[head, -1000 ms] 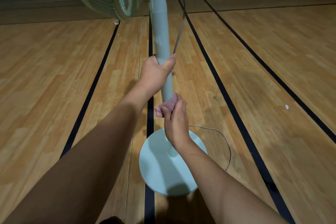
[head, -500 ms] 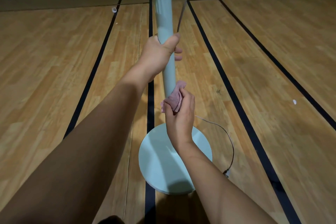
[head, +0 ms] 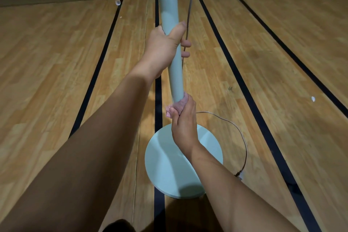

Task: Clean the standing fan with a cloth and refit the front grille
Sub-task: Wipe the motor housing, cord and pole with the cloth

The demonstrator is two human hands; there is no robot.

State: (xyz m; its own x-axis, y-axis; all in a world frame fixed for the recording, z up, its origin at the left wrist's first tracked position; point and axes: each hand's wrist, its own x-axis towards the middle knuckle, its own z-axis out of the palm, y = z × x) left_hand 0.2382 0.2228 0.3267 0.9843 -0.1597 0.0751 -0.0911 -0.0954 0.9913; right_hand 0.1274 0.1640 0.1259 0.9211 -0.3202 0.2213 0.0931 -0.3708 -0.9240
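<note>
The left hand [head: 163, 51] is gripping the pale green fan pole [head: 170, 24] while the right hand [head: 184, 124] is clutching a pink cloth [head: 178, 105] against it lower down.

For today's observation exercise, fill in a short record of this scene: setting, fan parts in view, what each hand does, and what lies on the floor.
setting: wooden floor with black lines
pole: upright, pale green
base: round, on the floor
left hand: grips the pole
right hand: holds the cloth against the pole, below the left hand
cord: loops on the floor right of the base
</note>
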